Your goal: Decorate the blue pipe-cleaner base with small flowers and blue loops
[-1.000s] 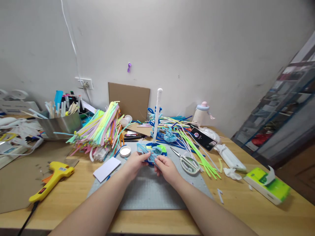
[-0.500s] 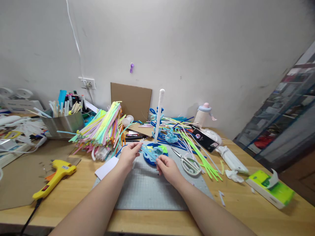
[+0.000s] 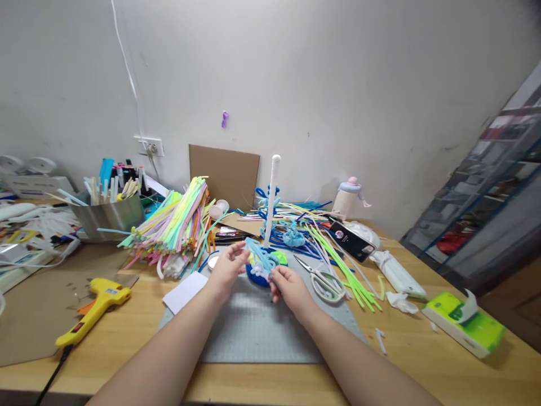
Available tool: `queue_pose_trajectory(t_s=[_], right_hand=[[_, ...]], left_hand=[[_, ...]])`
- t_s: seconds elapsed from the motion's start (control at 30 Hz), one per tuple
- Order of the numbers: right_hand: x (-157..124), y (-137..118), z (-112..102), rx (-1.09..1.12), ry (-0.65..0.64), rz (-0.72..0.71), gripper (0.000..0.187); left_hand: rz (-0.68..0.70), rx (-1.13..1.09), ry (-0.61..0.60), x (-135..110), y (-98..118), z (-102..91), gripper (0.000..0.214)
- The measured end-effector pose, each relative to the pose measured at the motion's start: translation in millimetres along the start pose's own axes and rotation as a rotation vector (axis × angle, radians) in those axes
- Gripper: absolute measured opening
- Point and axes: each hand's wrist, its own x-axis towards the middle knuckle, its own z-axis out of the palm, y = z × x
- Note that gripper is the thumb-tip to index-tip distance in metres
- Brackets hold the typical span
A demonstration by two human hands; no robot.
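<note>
Light blue pipe cleaners (image 3: pixel 261 255), bent into loops, stretch between my two hands above the cutting mat. My left hand (image 3: pixel 229 269) pinches near their upper left end. At the lower right end, my right hand (image 3: pixel 291 288) holds them with thumb and bent fingers. Right behind them is a round blue base (image 3: pixel 256 277) with yellow-green and white pieces on it, partly hidden. A white fuzzy pole (image 3: pixel 271 208) stands upright at the base. Blue curled pieces (image 3: pixel 262 214) are beside the pole. Scissors (image 3: pixel 314 272) lie to the right of my right hand.
The grey cutting mat (image 3: pixel 262 338) lies under my hands. A large pipe cleaner bundle (image 3: pixel 173 225) and a yellow glue gun (image 3: pixel 95 310) are at left. Green pipe cleaners (image 3: pixel 346 270), a phone (image 3: pixel 351 241), a bottle (image 3: pixel 349 197) and a tissue pack (image 3: pixel 462 324) are at right.
My left hand has shifted slightly right, closer to my right hand. The light blue pipe cleaners have tilted more upright, and white pieces on the base now show below them.
</note>
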Motion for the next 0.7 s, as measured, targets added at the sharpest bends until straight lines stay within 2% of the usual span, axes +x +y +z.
queue_pose_trajectory(t_s=[0.1,0.2,0.33,0.5,0.6,0.7], right_hand=[[0.8,-1.7,1.1,0.136,0.024,0.030,0.033],[-0.7,-1.8,2.8,0.183,-0.009,0.040,0.033],[-2.7,-0.5,3.6,0.209,-0.029,0.071,0.032],[-4.0,-3.2,2.1,0.281,-0.117,0.080,0.033],[-5.4,-5.1,1.5,0.329,-0.187,0.094,0.030],[-5.5,-4.4,0.8,0.290,-0.157,0.118,0.027]], left_hand=[[-0.087,0.034,-0.159,-13.1,-14.1,15.9,0.036],[-0.087,0.046,-0.268,-21.0,-26.1,24.7,0.028],[-0.104,0.039,-0.254,-19.8,-30.7,23.3,0.028],[-0.145,0.020,-0.319,-17.5,-25.0,20.6,0.026],[-0.163,0.011,-0.243,-17.7,-21.0,20.2,0.025],[-0.203,-0.038,-0.176,-17.6,-19.5,18.8,0.026]])
